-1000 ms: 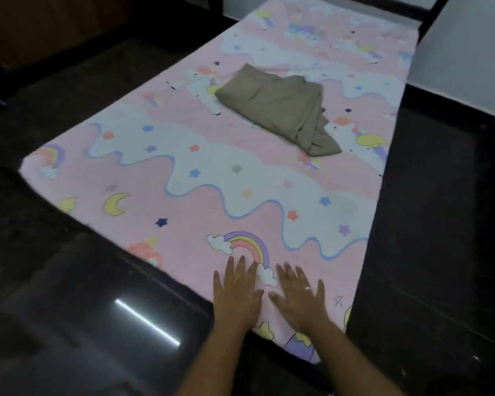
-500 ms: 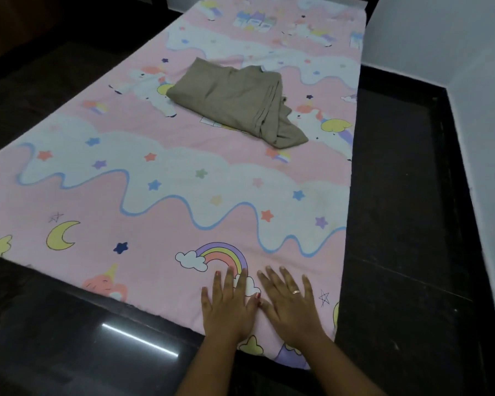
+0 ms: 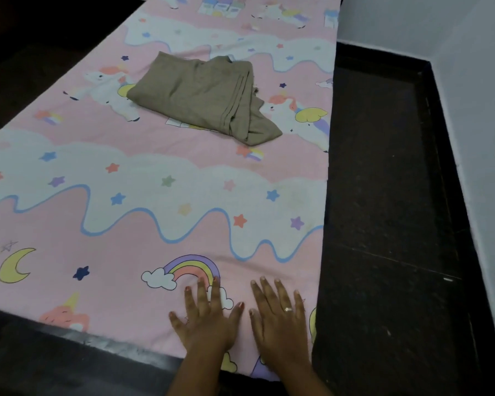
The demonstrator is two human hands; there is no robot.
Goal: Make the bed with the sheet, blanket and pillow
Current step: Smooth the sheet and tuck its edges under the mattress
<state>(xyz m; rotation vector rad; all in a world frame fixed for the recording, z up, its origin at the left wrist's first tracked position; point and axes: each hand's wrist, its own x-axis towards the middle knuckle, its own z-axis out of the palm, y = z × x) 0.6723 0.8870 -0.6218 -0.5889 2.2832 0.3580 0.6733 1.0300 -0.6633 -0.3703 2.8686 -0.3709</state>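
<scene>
Smoothing, it seemed, the sheet [image 3: 155, 224] near its closest edge, pressed left hand [image 3: 209, 318] and right hand [image 3: 280, 324] flat side by side, fingers spread, holding nothing, while the folded brown blanket [image 3: 200, 95] lay farther up, not yet spread.

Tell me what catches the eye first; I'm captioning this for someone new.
The pink sheet, printed with rainbows and unicorns, fills most of the view. A loosely folded tan blanket lies on it toward the far end. The left hand and right hand press flat, side by side, at the sheet's near edge.
</scene>
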